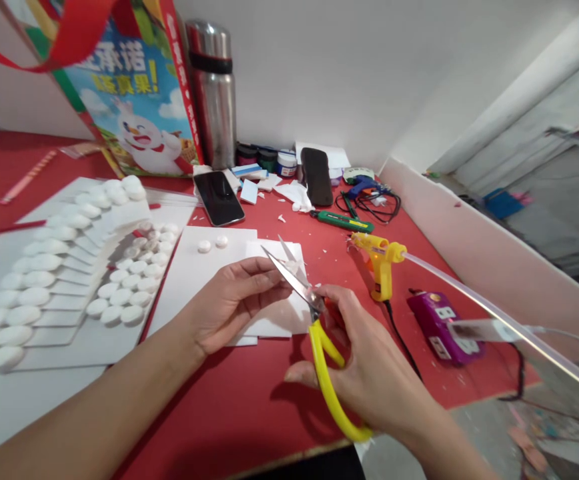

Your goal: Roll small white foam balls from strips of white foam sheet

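Note:
My right hand (364, 353) grips yellow-handled scissors (325, 373), whose blades are parted and point up and to the left. My left hand (234, 293) pinches a small white piece (290, 267) beside the blades; its shape is partly hidden by the fingers and scissors. White sheets (194, 257) lie under and behind my left hand, with two white round pieces (204, 246) on them. To the left, a stepped white structure (77, 293) bears rows of round white pieces, and more discs (129, 283) lie beside it.
A yellow glue gun (382, 267) with a long clear stick stands at right, near a purple box (442, 327). Behind are a green cutter (344, 222), two phones (219, 198), paint jars (286, 164), a steel flask (217, 100) and a colourful bag (134, 100). White scraps dot the red table (194, 413).

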Demonstrator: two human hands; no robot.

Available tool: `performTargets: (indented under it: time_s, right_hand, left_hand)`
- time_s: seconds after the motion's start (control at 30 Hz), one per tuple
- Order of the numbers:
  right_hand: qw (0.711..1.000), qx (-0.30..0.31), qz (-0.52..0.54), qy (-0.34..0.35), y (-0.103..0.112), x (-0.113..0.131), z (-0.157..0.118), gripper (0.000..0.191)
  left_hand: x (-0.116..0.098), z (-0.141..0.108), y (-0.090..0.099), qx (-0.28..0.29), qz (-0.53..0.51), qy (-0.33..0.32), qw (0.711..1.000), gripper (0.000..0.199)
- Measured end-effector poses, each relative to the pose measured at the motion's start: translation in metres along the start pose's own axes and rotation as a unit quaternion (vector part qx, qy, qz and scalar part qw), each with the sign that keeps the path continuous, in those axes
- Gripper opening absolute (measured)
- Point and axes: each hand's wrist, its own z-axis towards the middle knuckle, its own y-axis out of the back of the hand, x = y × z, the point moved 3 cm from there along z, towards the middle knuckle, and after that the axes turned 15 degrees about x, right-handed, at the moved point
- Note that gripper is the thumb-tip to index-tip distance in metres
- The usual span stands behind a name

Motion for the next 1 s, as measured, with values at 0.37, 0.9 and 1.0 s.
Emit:
performTargets:
  time_s: [0.37, 0.9, 1.0]
  right_hand:
    - [0.992, -0.089, -0.008, 0.087, -0.013, -0.01, -0.007, 0.067]
    - [0.969, -0.112, 0.221, -0.022, -0.014, -0.029, -0.019, 0.041]
    - [0.97, -0.104, 0.216, -0.038, -0.003, -0.034, -0.019, 0.043]
  left_hand:
    - [0.003, -0.002, 0.003, 0.005, -0.015, 0.016, 1.0, 0.016]
    - [0.011, -0.001, -0.004, 0.01, -0.038, 0.057, 0.998, 0.017]
    - [0.009, -0.001, -0.005, 0.022, -0.032, 0.045, 0.998, 0.018]
